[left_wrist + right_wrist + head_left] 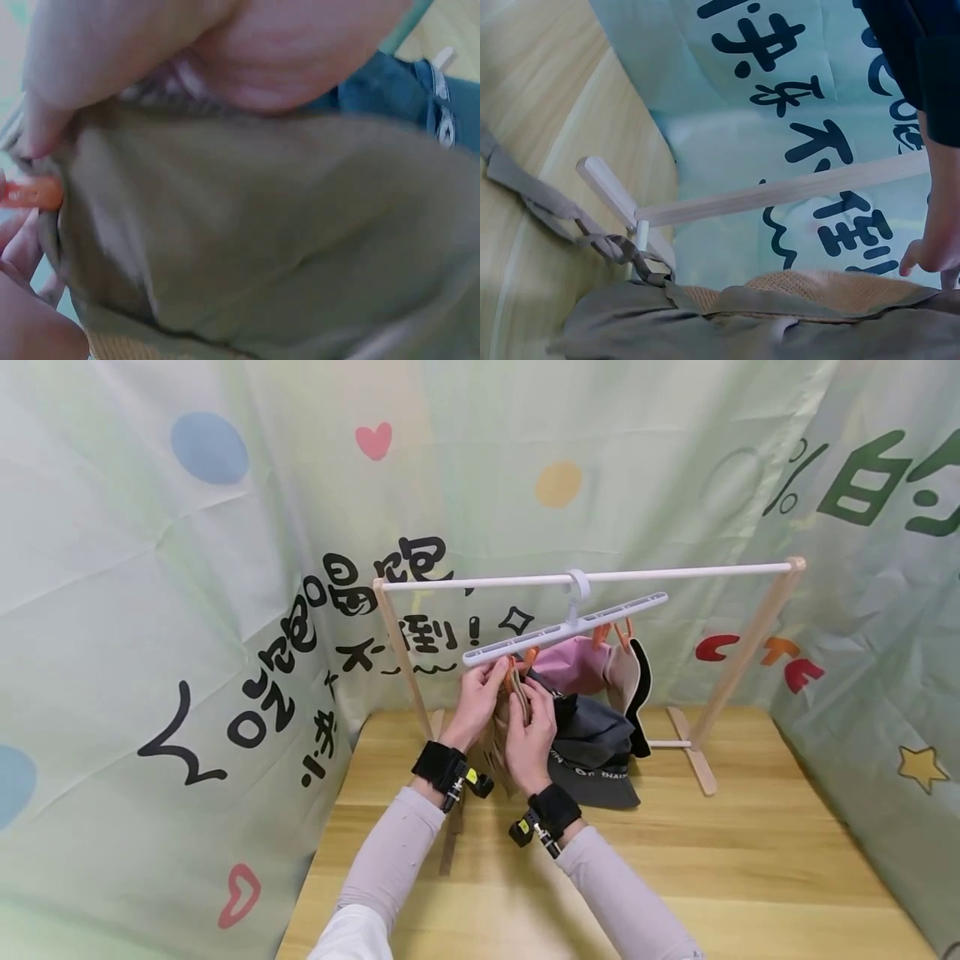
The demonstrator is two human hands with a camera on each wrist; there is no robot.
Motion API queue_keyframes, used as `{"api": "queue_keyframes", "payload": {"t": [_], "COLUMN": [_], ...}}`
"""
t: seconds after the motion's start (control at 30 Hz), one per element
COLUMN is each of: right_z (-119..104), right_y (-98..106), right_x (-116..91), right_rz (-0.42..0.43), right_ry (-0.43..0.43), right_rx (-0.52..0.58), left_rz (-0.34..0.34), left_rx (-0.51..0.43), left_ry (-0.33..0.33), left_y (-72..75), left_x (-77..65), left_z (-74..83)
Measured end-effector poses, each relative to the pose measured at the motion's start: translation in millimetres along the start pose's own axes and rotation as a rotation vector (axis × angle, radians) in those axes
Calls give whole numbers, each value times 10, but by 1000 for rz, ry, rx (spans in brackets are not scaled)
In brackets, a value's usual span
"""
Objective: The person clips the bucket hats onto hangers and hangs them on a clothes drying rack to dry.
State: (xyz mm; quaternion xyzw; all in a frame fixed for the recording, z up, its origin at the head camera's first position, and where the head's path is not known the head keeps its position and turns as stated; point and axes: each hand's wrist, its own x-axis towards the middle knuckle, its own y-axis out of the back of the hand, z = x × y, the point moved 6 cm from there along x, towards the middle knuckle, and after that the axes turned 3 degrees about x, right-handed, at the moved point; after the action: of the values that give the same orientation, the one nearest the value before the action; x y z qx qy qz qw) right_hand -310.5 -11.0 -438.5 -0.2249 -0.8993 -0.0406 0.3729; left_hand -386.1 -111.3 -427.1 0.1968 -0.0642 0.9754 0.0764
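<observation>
A khaki cloth hat point(247, 225) with a tan mesh lining point(817, 289) and a dangling strap point(555, 202) hangs below the left end of a pale hanger point(525, 643). My left hand point(477, 703) pinches an orange clip point(34, 193) at the hat's edge. With fingers and thumb, my right hand point(531, 739) holds the folded edge of the same hat just beside the clip. Close to its right side is a dark grey cap point(600, 739). Pink and cream headwear point(573, 664) with a black edge hangs behind, under more orange clips point(602, 635).
The hanger hooks over the white rail point(690, 574) of a wooden rack. Its right leg point(750, 647) stands on the wood-grain table point(750, 860); the left leg point(402, 652) is behind my left hand. Printed fabric curtains point(465, 485) surround the table.
</observation>
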Motion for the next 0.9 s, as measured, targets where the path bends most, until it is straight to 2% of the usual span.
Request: {"api": "queue_keyframes", "payload": {"t": [0.23,0.37,0.5,0.63,0.9], "right_z": [140,131,152,246,417], "right_y": [-86,-51,7,62,134], "right_x": [-105,-185,-321,-509,-812], "right_rz": [-200,-269,-351,-442,-584], "right_ry": [-3,-6,-39,-90,-140], "right_rx": [-33,-33,-30,-55,-66], "left_rz": [63,144,218,246,223], "left_rx": [-23,-26,-81,-86,-21], "left_ry": [32,26,5,2,102], "left_y": [24,91,195,301,428], "left_x": [-25,-7,27,60,151], "left_z": [14,51,91,112,126]}}
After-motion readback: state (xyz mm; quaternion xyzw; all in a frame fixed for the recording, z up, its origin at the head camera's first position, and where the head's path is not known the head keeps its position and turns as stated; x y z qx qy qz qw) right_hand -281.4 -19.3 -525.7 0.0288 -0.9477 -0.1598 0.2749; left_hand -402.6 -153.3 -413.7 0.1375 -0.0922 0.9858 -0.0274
